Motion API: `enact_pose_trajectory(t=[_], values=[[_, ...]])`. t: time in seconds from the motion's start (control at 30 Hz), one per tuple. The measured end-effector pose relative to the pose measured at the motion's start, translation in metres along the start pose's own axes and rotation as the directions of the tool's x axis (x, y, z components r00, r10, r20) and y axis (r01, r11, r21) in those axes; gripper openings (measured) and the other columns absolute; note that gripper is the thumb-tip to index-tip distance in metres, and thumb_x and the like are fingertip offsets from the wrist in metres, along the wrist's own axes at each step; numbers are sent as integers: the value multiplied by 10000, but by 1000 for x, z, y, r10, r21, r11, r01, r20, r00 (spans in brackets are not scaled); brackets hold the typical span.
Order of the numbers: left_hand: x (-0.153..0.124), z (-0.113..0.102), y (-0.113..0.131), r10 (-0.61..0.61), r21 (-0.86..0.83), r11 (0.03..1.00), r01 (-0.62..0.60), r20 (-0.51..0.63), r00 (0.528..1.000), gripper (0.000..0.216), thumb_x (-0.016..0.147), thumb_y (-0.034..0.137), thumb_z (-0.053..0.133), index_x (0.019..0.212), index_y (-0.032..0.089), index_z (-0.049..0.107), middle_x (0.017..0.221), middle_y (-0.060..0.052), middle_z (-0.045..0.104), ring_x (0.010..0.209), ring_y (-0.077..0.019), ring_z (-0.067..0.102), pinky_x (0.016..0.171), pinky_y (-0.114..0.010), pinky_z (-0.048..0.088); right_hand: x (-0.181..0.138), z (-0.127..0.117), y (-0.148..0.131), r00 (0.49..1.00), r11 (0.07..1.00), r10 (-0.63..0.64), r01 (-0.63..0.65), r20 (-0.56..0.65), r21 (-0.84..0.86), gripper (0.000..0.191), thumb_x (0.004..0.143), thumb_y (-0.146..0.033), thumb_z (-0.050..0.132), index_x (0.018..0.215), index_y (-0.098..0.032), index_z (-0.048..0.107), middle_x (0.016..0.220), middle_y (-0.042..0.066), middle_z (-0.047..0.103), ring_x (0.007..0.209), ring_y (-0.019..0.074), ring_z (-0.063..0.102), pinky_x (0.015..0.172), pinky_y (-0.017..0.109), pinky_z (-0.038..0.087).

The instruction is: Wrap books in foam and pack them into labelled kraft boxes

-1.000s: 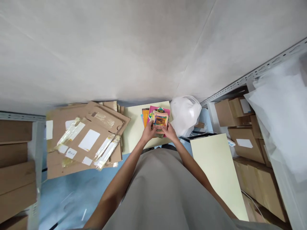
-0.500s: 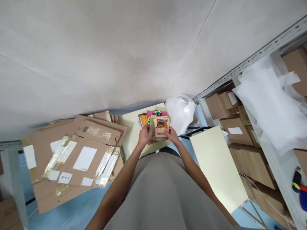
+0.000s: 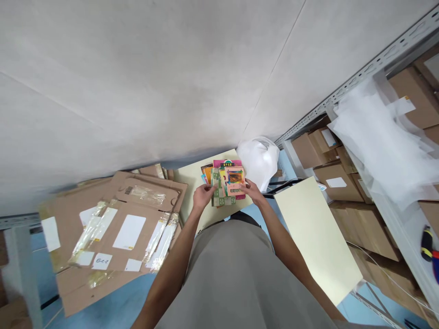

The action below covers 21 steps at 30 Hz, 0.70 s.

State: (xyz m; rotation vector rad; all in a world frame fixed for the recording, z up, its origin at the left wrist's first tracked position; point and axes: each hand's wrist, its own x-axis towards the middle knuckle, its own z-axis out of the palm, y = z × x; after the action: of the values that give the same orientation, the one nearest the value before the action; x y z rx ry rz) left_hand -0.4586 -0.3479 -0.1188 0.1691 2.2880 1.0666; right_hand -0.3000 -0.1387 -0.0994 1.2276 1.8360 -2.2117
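Note:
A small pile of colourful thin books lies on the cream tabletop [image 3: 185,192] in front of me. On top is a pink book [image 3: 236,177] with a framed picture, and my right hand [image 3: 253,190] grips its right edge, thumb over the cover. A yellowish book [image 3: 222,180] peeks out beneath it. Further left shows a green patterned book [image 3: 216,196]; the fingers of my left hand [image 3: 203,196] pinch its left edge. Under these lie a magenta book [image 3: 219,163] and an orange one [image 3: 207,173], both partly covered.
Flattened cardboard boxes [image 3: 116,228] with tape and labels are heaped at left. A white plastic bag [image 3: 259,160] sits right of the books. At right are a cream panel [image 3: 315,237], shelves of cartons [image 3: 360,224] and white foam sheets [image 3: 380,141]. A grey wall [image 3: 154,82] rises behind.
The pink book has shifted right over the green one, baring more of the green cover and the yellowish book. My left hand has drawn back to the green book's left edge. The view has turned slightly.

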Motion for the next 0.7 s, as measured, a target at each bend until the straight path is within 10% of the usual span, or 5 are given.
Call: enact_pose_trajectory(t=[0.23,0.47,0.7], values=[[-40,-62,-13,-57,-80,996,42,-198,979,393,751,612,766,845,230,760,865,-115,821,888,-342,782,824,-411,562,22,31,10,983,975,-170,158,-70,-155,524,785,-509,834,1213,-224,735,1208,76,835,1070,261,784,972,429,649],[-64,-96,5,0,-267,962,-60,-219,976,410,755,598,789,871,206,764,813,-63,784,783,-260,731,703,-333,533,9,38,7,967,846,-172,48,-186,-531,334,856,-345,738,1174,-244,741,1179,85,829,1094,317,776,1068,505,596],[-67,-85,44,111,-441,895,-70,69,991,365,804,559,816,874,214,721,860,-33,769,830,-220,726,746,-309,568,-53,22,-17,927,957,-290,275,-238,-96,511,989,-664,661,1253,-241,773,1262,120,831,1181,314,795,1054,487,642]])
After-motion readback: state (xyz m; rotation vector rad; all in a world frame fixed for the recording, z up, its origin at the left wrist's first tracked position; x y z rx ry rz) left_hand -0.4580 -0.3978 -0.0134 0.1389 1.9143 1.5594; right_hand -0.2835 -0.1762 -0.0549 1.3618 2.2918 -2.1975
